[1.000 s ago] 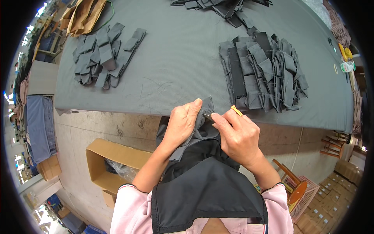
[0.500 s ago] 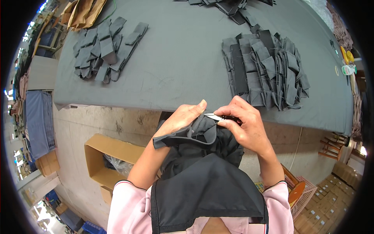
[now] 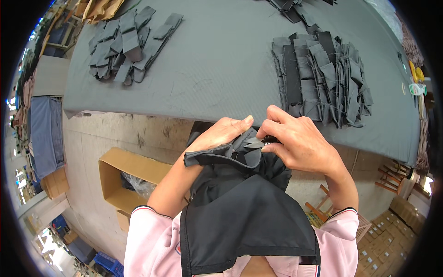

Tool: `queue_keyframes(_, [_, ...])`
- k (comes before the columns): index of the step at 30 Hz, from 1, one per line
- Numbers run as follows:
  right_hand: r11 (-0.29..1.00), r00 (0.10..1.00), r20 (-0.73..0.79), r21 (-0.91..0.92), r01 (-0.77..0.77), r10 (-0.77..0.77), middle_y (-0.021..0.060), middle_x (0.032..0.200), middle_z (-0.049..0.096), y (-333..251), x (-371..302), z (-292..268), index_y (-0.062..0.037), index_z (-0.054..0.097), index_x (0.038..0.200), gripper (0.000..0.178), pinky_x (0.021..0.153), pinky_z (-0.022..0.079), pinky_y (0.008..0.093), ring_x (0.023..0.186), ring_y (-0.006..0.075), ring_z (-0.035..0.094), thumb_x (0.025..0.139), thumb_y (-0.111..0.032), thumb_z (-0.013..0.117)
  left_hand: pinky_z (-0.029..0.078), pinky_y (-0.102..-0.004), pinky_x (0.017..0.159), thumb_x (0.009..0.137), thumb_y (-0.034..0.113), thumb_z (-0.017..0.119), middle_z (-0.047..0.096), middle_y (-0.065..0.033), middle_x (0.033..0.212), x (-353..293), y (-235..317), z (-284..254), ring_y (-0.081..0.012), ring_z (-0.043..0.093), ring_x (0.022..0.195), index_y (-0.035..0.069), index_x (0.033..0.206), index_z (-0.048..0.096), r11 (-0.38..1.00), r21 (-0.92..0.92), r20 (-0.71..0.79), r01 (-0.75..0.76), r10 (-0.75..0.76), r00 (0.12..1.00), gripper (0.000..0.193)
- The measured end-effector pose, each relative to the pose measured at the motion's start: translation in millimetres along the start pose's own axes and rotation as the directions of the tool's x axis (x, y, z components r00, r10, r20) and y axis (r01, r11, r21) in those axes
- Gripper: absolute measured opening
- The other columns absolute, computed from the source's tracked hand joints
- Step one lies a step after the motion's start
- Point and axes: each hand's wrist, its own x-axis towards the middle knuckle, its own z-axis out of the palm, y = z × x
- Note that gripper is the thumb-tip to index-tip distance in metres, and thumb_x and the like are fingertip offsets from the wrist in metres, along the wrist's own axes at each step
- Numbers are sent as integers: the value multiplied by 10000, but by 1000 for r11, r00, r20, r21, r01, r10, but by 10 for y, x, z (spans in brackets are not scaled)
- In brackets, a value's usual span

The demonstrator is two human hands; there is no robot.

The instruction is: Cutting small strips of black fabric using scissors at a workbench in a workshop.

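My left hand (image 3: 224, 133) is closed on a dark grey strip of sewn fabric (image 3: 217, 158), which loops down over my lap and back across my wrist. Its thumb presses on the upper end of the cloth, hiding part of it. In my right hand (image 3: 297, 141) is a small pair of thread snips (image 3: 253, 143) with black handles. The silver blades point left and lie against the fabric near its edge, slightly apart. A pile of similar grey strips (image 3: 341, 78) lies on the table in front of my right hand.
The grey cloth-covered table (image 3: 207, 60) stretches ahead. Another bunch of grey strips (image 3: 131, 44) lies at its left, near a brown paper bag (image 3: 99, 10). Yellow-handled scissors (image 3: 416, 74) rest at the far right. An open cardboard box (image 3: 108, 180) stands on the floor at my left.
The view has shifted slightly. My right hand has turned, and its forearm swings farther out to the right. The snips' blades now show more apart against the fabric.
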Motion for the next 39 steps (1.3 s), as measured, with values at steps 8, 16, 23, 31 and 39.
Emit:
queue_keyframes(8, [987, 987, 95, 105, 120, -130, 132, 916, 456, 19, -16, 67, -4, 492, 917, 241, 601, 431, 442, 747, 339, 555, 729, 26, 639, 396, -193, 557, 950, 443, 494, 579, 30, 748, 66, -228, -73, -28, 467, 651, -2, 869, 641, 994, -73, 204, 82, -65, 977, 476])
queue_keyframes(16, [980, 968, 163, -27, 198, -191, 127, 869, 432, -9, -19, 79, 2, 484, 916, 272, 603, 434, 424, 712, 317, 516, 675, 51, 598, 411, -230, 572, 919, 532, 493, 615, -10, 743, 28, -224, -6, -61, 508, 649, -4, 886, 673, 993, -114, 295, 43, -7, 955, 566])
queue_keyframes(23, [964, 947, 187, 11, 265, -262, 126, 851, 421, -53, -5, 95, 9, 487, 927, 295, 627, 443, 420, 688, 311, 500, 655, 53, 593, 411, -263, 613, 931, 516, 481, 619, -9, 750, 96, -381, -46, -79, 494, 679, -3, 916, 689, 1000, 10, 396, -16, 11, 918, 559])
queue_keyframes(31, [958, 939, 189, 42, 283, -286, 130, 868, 455, -40, -53, 145, 13, 530, 990, 322, 678, 466, 404, 734, 300, 535, 676, 32, 599, 421, -263, 648, 929, 500, 496, 631, -15, 764, 67, -330, -21, -73, 504, 730, -17, 938, 686, 1000, 15, 460, -6, -1, 888, 550])
queue_keyframes(39, [974, 954, 199, 15, 226, -224, 110, 864, 459, -84, -120, 182, -6, 558, 997, 320, 626, 468, 402, 756, 287, 549, 683, 3, 615, 443, -256, 712, 940, 463, 497, 654, -17, 859, 61, -361, -5, -70, 532, 795, -10, 1005, 680, 999, -22, 504, -46, 50, 862, 511])
